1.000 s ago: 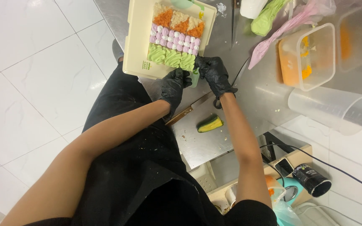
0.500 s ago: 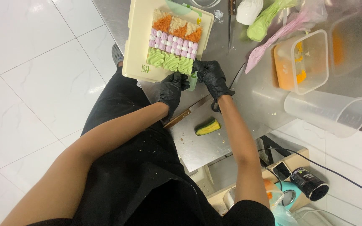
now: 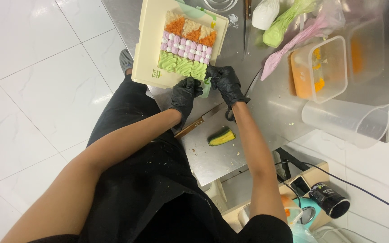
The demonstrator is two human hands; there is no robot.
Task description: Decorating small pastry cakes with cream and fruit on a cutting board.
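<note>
A cream cutting board [image 3: 148, 49] lies on the steel counter with a rectangular cake [image 3: 186, 47] on it, piped in rows of orange, pink-and-white and green cream. Both my hands wear black gloves. My left hand [image 3: 184, 93] is closed at the board's near edge, by the green row. My right hand [image 3: 225, 82] is curled at the cake's near right corner, touching the green cream. What either hand holds is hidden by the fingers.
A wooden-handled knife [image 3: 197, 122] and a green cucumber piece [image 3: 221, 137] lie near the counter's front edge. Piping bags in white [image 3: 265, 12], green [image 3: 286, 21] and pink [image 3: 293, 40], an orange-stained plastic tub [image 3: 319, 68] and a clear measuring jug [image 3: 345, 122] stand to the right.
Both gloved hands stay at the cake's near right corner; the view has shifted slightly, so the board sits a little lower in the picture.
</note>
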